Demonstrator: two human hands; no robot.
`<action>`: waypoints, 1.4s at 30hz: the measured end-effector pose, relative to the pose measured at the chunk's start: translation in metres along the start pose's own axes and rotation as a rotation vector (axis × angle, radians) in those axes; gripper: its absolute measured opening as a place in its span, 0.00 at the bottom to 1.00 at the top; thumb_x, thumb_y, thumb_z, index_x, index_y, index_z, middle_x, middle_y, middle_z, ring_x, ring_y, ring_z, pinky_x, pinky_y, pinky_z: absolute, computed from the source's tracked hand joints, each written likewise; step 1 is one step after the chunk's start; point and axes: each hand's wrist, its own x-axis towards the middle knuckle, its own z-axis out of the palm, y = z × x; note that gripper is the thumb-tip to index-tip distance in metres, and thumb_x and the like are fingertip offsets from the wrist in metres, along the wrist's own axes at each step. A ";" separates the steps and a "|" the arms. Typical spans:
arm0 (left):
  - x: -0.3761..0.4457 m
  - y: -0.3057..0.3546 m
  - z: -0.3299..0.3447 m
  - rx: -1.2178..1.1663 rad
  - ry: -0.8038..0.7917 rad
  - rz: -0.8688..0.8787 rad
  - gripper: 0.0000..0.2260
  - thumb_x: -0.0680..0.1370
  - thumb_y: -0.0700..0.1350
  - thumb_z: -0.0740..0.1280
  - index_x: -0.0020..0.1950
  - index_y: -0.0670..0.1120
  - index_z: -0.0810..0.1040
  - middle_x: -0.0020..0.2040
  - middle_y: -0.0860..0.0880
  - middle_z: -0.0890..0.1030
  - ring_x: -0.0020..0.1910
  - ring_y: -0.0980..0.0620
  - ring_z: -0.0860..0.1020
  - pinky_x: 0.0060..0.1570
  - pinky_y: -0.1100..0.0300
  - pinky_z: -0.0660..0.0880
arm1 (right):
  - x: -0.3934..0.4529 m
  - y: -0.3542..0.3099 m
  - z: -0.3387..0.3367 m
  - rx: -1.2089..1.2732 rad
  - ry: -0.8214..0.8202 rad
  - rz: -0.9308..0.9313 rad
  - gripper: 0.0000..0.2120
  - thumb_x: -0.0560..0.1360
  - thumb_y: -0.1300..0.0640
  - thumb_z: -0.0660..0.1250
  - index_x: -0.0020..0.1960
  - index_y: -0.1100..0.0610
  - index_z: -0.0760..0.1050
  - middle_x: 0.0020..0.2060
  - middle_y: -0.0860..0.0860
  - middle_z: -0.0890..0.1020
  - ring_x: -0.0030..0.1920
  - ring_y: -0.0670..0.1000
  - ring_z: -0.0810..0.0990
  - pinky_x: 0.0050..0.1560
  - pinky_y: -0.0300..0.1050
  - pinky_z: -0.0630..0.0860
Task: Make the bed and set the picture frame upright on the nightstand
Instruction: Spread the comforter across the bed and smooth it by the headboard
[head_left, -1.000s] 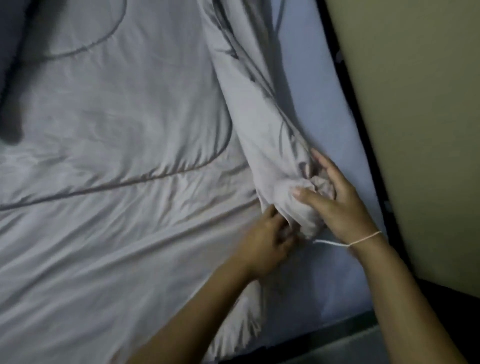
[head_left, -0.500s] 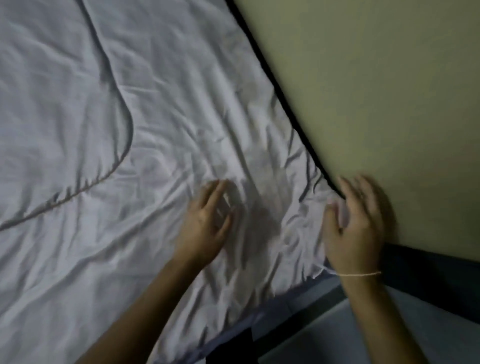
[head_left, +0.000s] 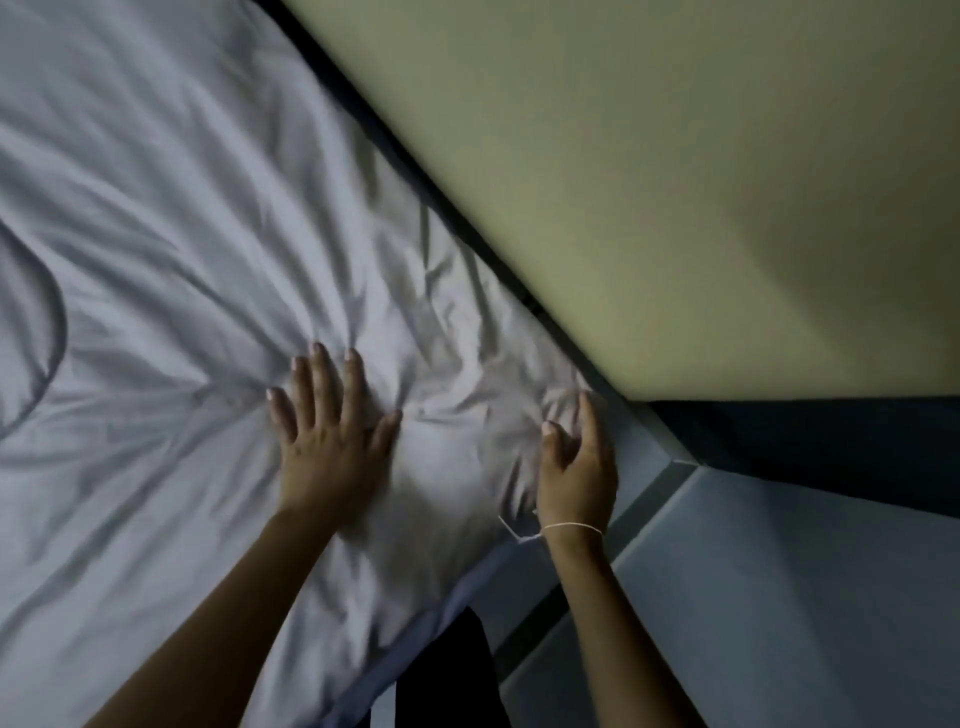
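A pale grey quilt covers most of the view — soft, thin cloth with a faint sheen, creased all over in long shallow folds that fan out from where the hands meet it. A stitched seam curves in an arc near the left edge. The quilt lies spread over the bed, its long right edge running diagonally from the upper left down to the lower right, along a dark strip that separates the bed from a flat, matte, yellow-green wall. The left hand lies flat on the quilt, palm down, fingers straight and spread, pointing up the frame; the cloth puckers in tight radiating wrinkles around the fingertips. The right hand sits at the quilt's corner close to the wall, its fingers bent with the thumb tucked toward them, bunching a small knot of fabric — it looks like a pinch on the corner, though the cloth hides part of the fingers. A thin pale string bracelet circles the right wrist, one loose end trailing left. Below the quilt's near edge a band of bluer sheet shows, smoother than the quilt. Further right is a plain grey-blue floor, and a dark shape stands at the bottom edge, too dim to identify. The picture frame and nightstand are out of view.
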 end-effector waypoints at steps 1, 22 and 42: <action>0.000 0.002 0.003 0.021 0.006 -0.003 0.35 0.77 0.64 0.46 0.78 0.46 0.47 0.77 0.37 0.48 0.76 0.37 0.47 0.71 0.33 0.48 | 0.000 0.001 0.000 0.032 0.012 -0.014 0.25 0.78 0.52 0.64 0.73 0.44 0.64 0.68 0.55 0.72 0.65 0.56 0.73 0.62 0.58 0.74; -0.012 0.024 0.004 -0.010 0.035 0.112 0.29 0.80 0.61 0.40 0.78 0.49 0.53 0.78 0.42 0.52 0.77 0.40 0.50 0.72 0.36 0.49 | -0.026 -0.022 0.026 -0.162 0.091 -0.566 0.24 0.78 0.50 0.62 0.73 0.54 0.66 0.74 0.58 0.64 0.75 0.60 0.61 0.72 0.63 0.59; 0.118 0.084 -0.036 0.105 -0.042 0.317 0.31 0.79 0.65 0.44 0.78 0.51 0.48 0.79 0.43 0.45 0.77 0.41 0.41 0.72 0.38 0.38 | 0.040 0.044 -0.011 0.611 0.089 0.540 0.17 0.80 0.44 0.57 0.49 0.56 0.76 0.40 0.50 0.79 0.38 0.49 0.75 0.40 0.42 0.72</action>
